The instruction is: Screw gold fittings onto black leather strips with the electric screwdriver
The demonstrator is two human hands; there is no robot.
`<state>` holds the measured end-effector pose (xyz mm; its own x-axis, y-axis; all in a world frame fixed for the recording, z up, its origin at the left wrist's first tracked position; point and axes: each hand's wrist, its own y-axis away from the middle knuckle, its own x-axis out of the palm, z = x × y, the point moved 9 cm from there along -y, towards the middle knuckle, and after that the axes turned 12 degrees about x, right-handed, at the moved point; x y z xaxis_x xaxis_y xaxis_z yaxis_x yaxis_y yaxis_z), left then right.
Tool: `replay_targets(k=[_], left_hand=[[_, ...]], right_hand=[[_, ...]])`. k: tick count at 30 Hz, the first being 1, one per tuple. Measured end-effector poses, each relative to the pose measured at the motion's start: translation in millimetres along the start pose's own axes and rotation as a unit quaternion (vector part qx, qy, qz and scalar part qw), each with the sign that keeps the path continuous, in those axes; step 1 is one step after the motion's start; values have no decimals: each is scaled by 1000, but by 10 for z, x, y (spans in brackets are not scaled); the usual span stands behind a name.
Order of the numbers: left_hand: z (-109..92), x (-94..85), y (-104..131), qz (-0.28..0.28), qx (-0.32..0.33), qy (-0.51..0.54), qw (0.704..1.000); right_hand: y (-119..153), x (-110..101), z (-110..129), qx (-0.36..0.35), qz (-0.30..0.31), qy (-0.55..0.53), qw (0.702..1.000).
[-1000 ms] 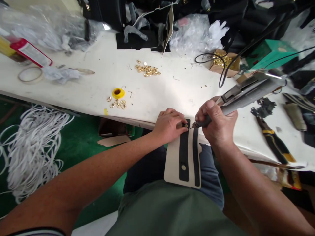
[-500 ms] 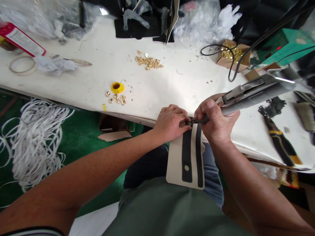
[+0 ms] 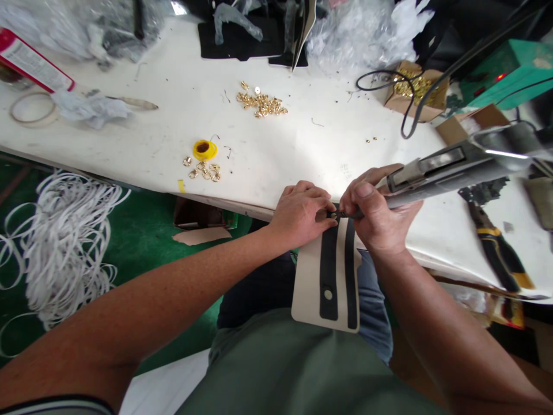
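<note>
A beige panel point(image 3: 307, 288) with two black strips hangs over the table's front edge onto my lap. A round metal stud point(image 3: 328, 294) shows near the lower end of its wider strip. My left hand point(image 3: 302, 216) pinches a small metal piece at the strip's upper end, between thumb and forefinger. Wrapped round a grey power screwdriver point(image 3: 458, 170), my right hand point(image 3: 378, 210) holds its tip against that spot, touching or nearly touching the left fingertips. The exact contact is hidden by the fingers.
On the white table point(image 3: 276, 144) lie small gold fittings point(image 3: 261, 105), a yellow tape roll point(image 3: 204, 150), gold clasps point(image 3: 205, 171) and black-yellow pliers point(image 3: 499, 248). Behind stand a box of gold parts point(image 3: 415, 92) and a green box point(image 3: 505, 75). White cord point(image 3: 71, 248) is heaped at lower left.
The screwdriver's tip has shifted slightly left, closer to my left fingertips, and its body has swung a little. The view has moved slightly; both hands keep their hold.
</note>
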<state>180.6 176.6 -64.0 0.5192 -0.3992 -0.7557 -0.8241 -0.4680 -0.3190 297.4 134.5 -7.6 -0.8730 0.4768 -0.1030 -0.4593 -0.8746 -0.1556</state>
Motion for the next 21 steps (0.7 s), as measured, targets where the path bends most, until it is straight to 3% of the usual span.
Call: replay_targets(k=[3,7,16,21], left_hand=[[-5,7,0,3,0,-7,1000],[-11,5,-5,7,-5,-14,1000],[-6,15,-7,17,-11,-12,1000],[-14,14,-8,16,-8,-5,1000]], right_hand=[[-2,-4,33,-10,-12,-25,1000],[-14,56,52,-9,17,-39,999],[-46,21,-34,31,19,-26,999],[-48,24,27,2,6,-38,999]])
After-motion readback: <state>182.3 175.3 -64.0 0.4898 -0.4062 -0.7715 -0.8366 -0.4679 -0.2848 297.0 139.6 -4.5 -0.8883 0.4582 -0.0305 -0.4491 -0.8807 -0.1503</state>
